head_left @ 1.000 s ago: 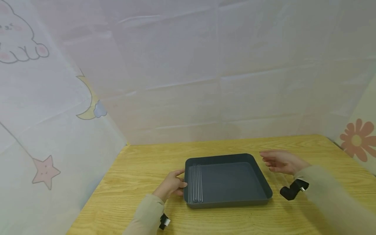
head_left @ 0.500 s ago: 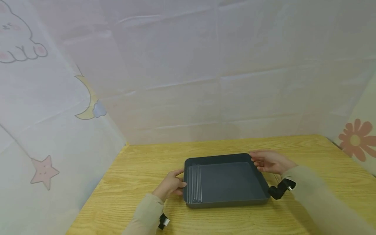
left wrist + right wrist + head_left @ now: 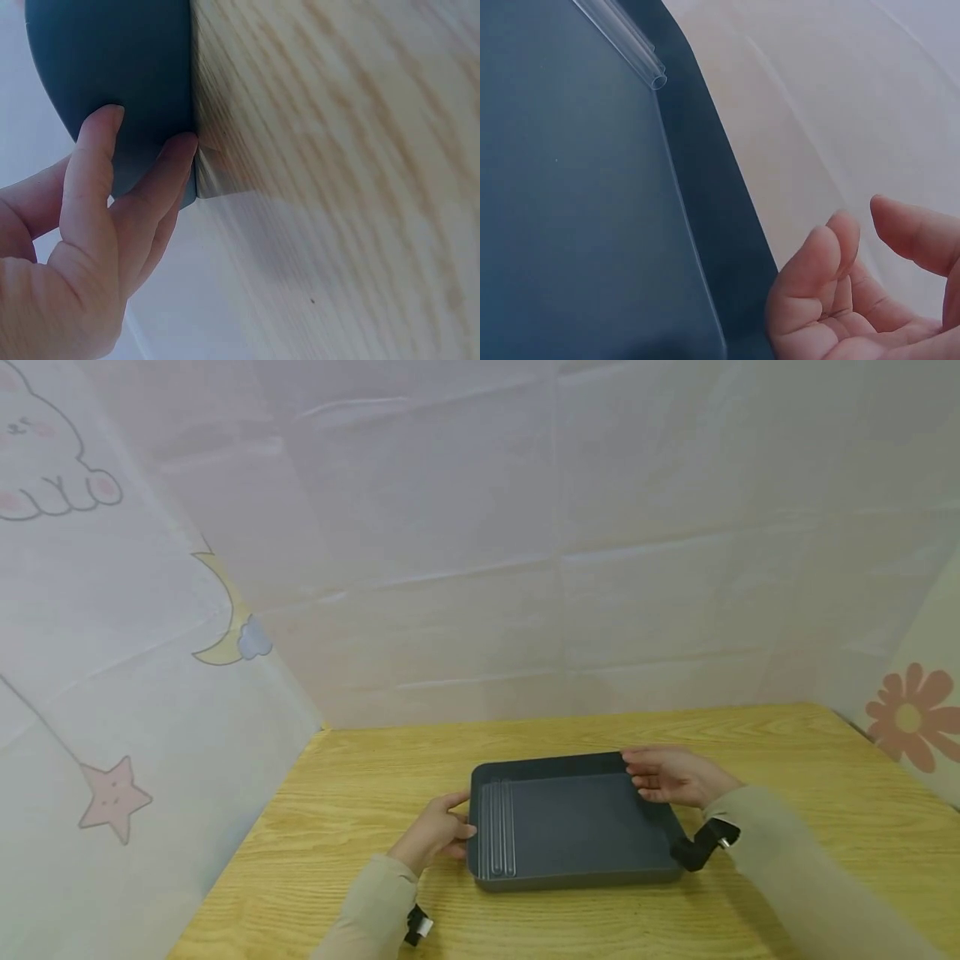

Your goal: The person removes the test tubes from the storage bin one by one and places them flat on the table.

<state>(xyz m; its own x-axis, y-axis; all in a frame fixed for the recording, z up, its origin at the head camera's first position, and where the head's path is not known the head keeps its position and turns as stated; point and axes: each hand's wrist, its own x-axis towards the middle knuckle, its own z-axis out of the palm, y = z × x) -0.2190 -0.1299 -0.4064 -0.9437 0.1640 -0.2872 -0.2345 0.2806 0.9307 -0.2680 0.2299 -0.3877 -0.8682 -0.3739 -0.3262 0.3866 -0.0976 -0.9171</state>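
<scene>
A dark grey rectangular tray sits on the wooden table. Several clear tubes lie side by side inside it along the left wall; an open tube end shows in the right wrist view. My left hand is at the tray's left side. Its fairly straight fingers touch the outer wall, low near the table, in the left wrist view. Over the far right corner hovers my right hand, fingers loosely bent and thumb apart, holding nothing. It partly covers that corner.
The yellow wood-grain table reaches back to a pale sheet wall. Side sheets carry printed figures, such as a star and a flower. A black wrist mount overlaps the tray's right edge.
My right hand has moved left, from beside the tray to over its far right corner. My left hand stays at the tray's left side, and the tubes lie as before.
</scene>
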